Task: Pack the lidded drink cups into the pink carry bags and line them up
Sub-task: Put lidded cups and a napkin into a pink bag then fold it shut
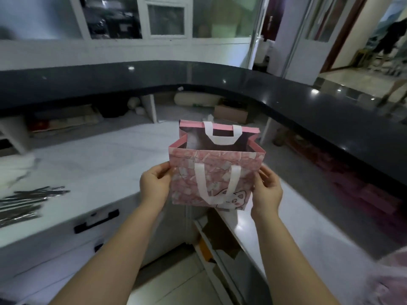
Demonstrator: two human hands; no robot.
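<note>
A pink carry bag (pixel 214 172) with white handles and a cartoon cat print is held up in the air in front of me, its mouth spread open and its dark inside showing nothing. My left hand (pixel 155 187) pinches the bag's left edge. My right hand (pixel 267 190) pinches its right edge. No lidded drink cup shows in this view.
A white marble-look counter (pixel 99 164) runs in an L below the bag, with a raised black ledge (pixel 286 100) behind it. Silvery wrapped sticks (pixel 28 201) lie at the left. A drawer handle (pixel 97 221) sits below. More pink material (pixel 392 280) shows at the lower right.
</note>
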